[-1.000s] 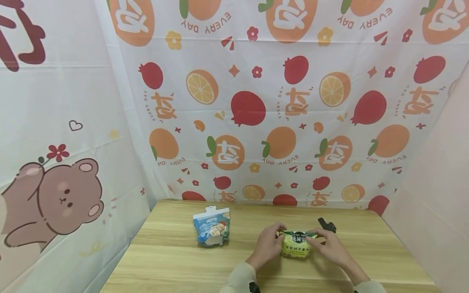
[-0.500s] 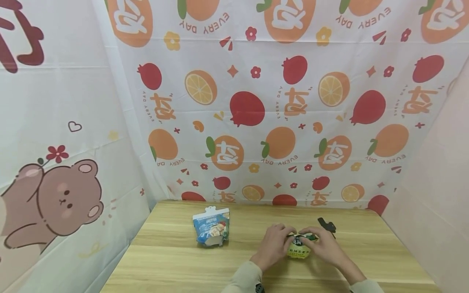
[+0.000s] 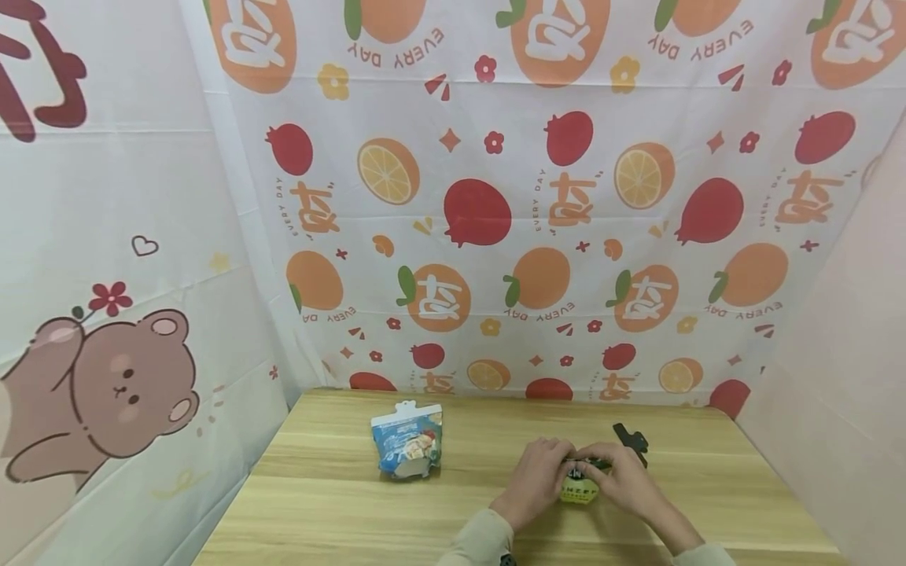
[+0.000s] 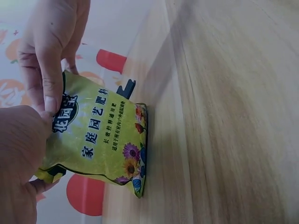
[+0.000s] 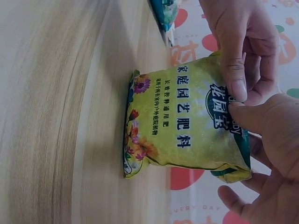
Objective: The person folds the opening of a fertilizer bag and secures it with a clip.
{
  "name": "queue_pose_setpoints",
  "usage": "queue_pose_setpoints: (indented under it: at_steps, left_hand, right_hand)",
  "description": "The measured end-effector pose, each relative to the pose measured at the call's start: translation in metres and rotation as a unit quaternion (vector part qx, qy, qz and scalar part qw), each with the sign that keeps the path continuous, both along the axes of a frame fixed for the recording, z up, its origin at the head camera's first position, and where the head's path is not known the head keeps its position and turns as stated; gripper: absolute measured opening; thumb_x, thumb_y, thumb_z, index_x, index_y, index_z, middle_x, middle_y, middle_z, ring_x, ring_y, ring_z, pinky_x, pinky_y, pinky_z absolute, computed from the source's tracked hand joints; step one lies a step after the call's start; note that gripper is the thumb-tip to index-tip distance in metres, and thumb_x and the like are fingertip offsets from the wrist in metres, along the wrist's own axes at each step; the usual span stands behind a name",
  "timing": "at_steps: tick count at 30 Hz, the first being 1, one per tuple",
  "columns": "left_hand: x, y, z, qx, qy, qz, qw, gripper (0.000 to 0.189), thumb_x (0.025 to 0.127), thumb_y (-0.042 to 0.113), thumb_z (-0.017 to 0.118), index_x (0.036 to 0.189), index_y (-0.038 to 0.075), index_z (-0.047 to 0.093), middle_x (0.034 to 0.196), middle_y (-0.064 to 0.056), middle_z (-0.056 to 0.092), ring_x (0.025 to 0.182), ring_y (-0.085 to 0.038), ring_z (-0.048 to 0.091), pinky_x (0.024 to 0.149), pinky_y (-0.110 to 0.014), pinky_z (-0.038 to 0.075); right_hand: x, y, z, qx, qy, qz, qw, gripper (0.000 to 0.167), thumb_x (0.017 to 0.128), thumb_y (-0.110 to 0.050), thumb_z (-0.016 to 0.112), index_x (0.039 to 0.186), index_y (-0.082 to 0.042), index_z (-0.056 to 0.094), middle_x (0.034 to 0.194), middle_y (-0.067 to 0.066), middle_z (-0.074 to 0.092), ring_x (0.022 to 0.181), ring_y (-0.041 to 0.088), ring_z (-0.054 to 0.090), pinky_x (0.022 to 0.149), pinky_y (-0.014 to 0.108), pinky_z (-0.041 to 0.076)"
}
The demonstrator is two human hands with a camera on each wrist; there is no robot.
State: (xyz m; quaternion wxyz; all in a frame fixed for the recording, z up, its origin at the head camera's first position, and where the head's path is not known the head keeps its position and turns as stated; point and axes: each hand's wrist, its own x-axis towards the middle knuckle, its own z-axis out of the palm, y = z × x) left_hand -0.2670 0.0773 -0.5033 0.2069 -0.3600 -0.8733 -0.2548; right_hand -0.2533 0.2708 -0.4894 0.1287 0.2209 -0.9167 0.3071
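Working the upper edge of a yellow bag point(image 5: 187, 109) with both hands. Left hand point(image 3: 539, 475) and right hand point(image 3: 631, 481) meet at its top; thumbs lie side by side on the printed front, near the dark logo, other fingers behind, so each hand pinches the film between thumb and fingers. How tightly, cannot tell.

Bag position: right part of the wooden table point(image 3: 340, 511), upright, bottom edge apparently resting on the wood. In the right wrist view its green top strip point(image 5: 244, 142) is bent at the corner beneath the right hand.

Step in hand, as I judge it: gathering or folding down the bag's top. Whether the fold is finished cannot be told; the hands cover most of it.

Nearby: a black clip point(image 3: 631, 442) lies just beyond the right hand, untouched. Well to the left stands a blue bag point(image 3: 409, 454) with a white clip point(image 3: 406, 413) across its top.

Next move, judged: calls for creasing the top evenly, then one hand pinching the whole width alone, should the other be needed elsewhere. Risk: loose film may spring back up.
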Motion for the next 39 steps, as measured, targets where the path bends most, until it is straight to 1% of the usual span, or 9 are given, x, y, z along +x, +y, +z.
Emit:
queue_pose_setpoints:
  at_steps: [6, 11, 17, 22, 25, 28, 34, 39]
  left_hand:
    - [-0.002, 0.001, -0.001, 0.003, 0.008, -0.007, 0.9999, 0.005, 0.101, 0.020, 0.061, 0.102, 0.019, 0.066, 0.094, 0.008, 0.072, 0.085, -0.002, 0.062, 0.078, -0.019, 0.048]
    - [-0.003, 0.002, -0.001, 0.012, 0.022, -0.010, 0.9996, 0.004, 0.100, 0.018, 0.062, 0.102, 0.019, 0.066, 0.093, 0.008, 0.073, 0.082, -0.001, 0.061, 0.077, -0.017, 0.048]
    - [-0.003, 0.000, 0.000, 0.025, 0.032, -0.015, 0.9991, 0.006, 0.096, 0.014, 0.067, 0.097, 0.019, 0.067, 0.088, 0.008, 0.073, 0.074, 0.002, 0.057, 0.073, -0.015, 0.045]
    - [-0.002, 0.000, -0.001, 0.028, 0.031, -0.017, 0.9990, 0.005, 0.094, 0.013, 0.068, 0.095, 0.018, 0.068, 0.087, 0.008, 0.073, 0.074, 0.001, 0.057, 0.075, -0.016, 0.046]
    - [-0.002, 0.000, -0.002, 0.022, 0.033, -0.007, 0.9992, 0.004, 0.094, 0.014, 0.069, 0.092, 0.018, 0.068, 0.085, 0.009, 0.073, 0.074, 0.002, 0.057, 0.074, -0.015, 0.045]
    - [-0.002, 0.000, -0.003, 0.016, 0.042, 0.004, 0.9990, 0.004, 0.094, 0.016, 0.068, 0.090, 0.018, 0.067, 0.084, 0.010, 0.073, 0.071, 0.002, 0.054, 0.069, -0.012, 0.041]
    - [0.000, 0.003, -0.007, 0.013, 0.070, 0.008, 0.9975, 0.005, 0.093, 0.018, 0.069, 0.089, 0.017, 0.065, 0.082, 0.010, 0.071, 0.069, 0.000, 0.050, 0.066, -0.010, 0.036]
    - [-0.001, 0.002, -0.010, 0.016, 0.068, 0.014, 0.9975, 0.005, 0.093, 0.019, 0.068, 0.089, 0.018, 0.066, 0.083, 0.010, 0.072, 0.070, 0.000, 0.049, 0.066, -0.010, 0.036]
  right_hand:
    - [0.002, -0.002, 0.002, 0.017, 0.015, -0.007, 0.9997, 0.015, 0.091, -0.015, 0.075, 0.102, -0.023, 0.080, 0.103, -0.004, 0.080, 0.096, 0.019, 0.075, 0.078, 0.034, 0.061]
    - [0.001, -0.001, 0.002, 0.026, 0.021, -0.005, 0.9994, 0.016, 0.091, -0.013, 0.074, 0.103, -0.022, 0.080, 0.103, -0.004, 0.080, 0.095, 0.018, 0.075, 0.077, 0.032, 0.061]
    - [0.000, -0.001, 0.001, 0.028, 0.029, 0.003, 0.9992, 0.015, 0.091, -0.014, 0.074, 0.102, -0.022, 0.080, 0.101, -0.005, 0.080, 0.094, 0.014, 0.075, 0.078, 0.033, 0.061]
    - [0.000, -0.001, -0.002, 0.022, 0.046, 0.007, 0.9987, 0.014, 0.090, -0.017, 0.075, 0.099, -0.025, 0.081, 0.098, -0.010, 0.080, 0.090, 0.007, 0.073, 0.076, 0.029, 0.060]
    - [0.001, -0.002, -0.005, 0.025, 0.062, 0.006, 0.9978, 0.014, 0.090, -0.019, 0.076, 0.098, -0.028, 0.081, 0.096, -0.013, 0.079, 0.090, 0.006, 0.072, 0.077, 0.029, 0.059]
    - [0.002, -0.003, -0.006, 0.025, 0.071, 0.002, 0.9972, 0.013, 0.090, -0.019, 0.076, 0.098, -0.029, 0.081, 0.095, -0.014, 0.079, 0.089, 0.006, 0.072, 0.076, 0.027, 0.058]
    - [0.007, -0.002, -0.007, 0.028, 0.065, -0.025, 0.9972, 0.014, 0.087, -0.018, 0.078, 0.096, -0.028, 0.082, 0.092, -0.013, 0.079, 0.084, 0.001, 0.068, 0.069, 0.020, 0.053]
    - [0.008, -0.003, -0.009, 0.023, 0.067, -0.028, 0.9971, 0.014, 0.088, -0.018, 0.077, 0.098, -0.026, 0.082, 0.093, -0.012, 0.080, 0.084, 0.002, 0.069, 0.069, 0.019, 0.054]
